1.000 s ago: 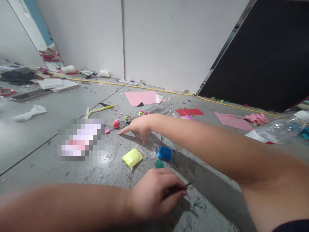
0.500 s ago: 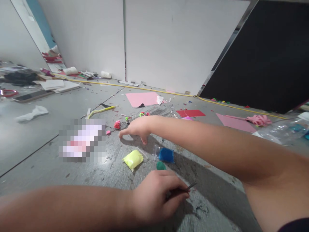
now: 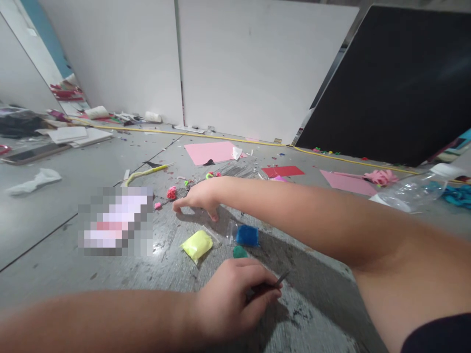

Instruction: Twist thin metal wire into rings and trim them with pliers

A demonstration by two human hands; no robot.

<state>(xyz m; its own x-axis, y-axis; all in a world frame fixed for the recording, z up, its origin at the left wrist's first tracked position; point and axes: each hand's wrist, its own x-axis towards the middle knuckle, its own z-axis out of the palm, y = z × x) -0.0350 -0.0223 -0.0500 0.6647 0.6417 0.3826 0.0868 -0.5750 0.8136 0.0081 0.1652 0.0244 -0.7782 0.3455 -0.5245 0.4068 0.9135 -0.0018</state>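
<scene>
One left hand (image 3: 235, 296) closed on thin strip (image 3: 283, 277); right hand (image 3: 199, 194) spread.

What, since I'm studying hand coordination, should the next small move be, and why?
Perhaps pinch with the right hand: its fingers are spread and point down near the textured pink lump, while the left hand holds a thin dark tool. What the palm covers is hidden.

1. At twelve o'clock I have a white panel (image 3: 250, 63); another white panel (image 3: 125, 59) stands at eleven, a narrow gap (image 3: 179, 59) between them.
2. I see a black panel (image 3: 397, 88) at two, its left edge slanting.
3. A blue strip (image 3: 44, 34) shows at ten.
4. Grey floor (image 3: 110, 274) spreads at eight, with a dark seam (image 3: 40, 241) and a patch of glare (image 3: 157, 249).
</scene>
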